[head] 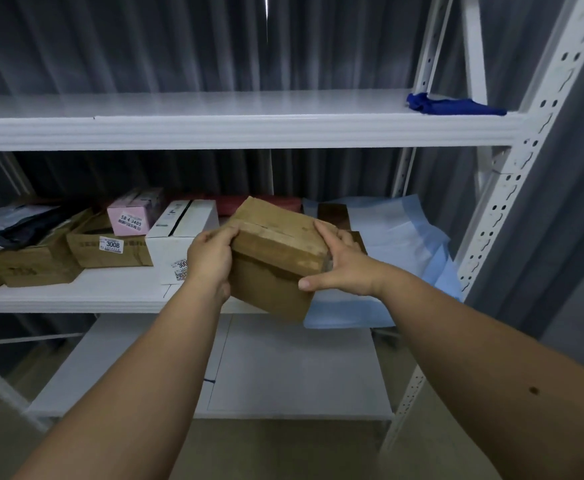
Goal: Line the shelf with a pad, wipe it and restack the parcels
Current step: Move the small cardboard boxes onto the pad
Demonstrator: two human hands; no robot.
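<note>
A brown cardboard parcel (276,251) is held tilted in front of the middle shelf (76,296), between both my hands. My left hand (211,259) grips its left side with fingers curled over the top edge. My right hand (344,263) grips its right side, fingers on top and thumb under the front edge. A light blue pad (398,244) covers the right part of the middle shelf, its front edge hanging over. A dark brown parcel (334,214) lies on the pad behind the held one. A blue cloth (450,105) lies on the upper shelf's right end.
Left on the middle shelf stand a white box (176,233), a pink box (134,213), a brown box labelled 3008 (107,249), another brown box (34,265) and dark mailer bags (10,226). Red parcels (249,202) lie at the back. A white perforated upright (512,188) stands right.
</note>
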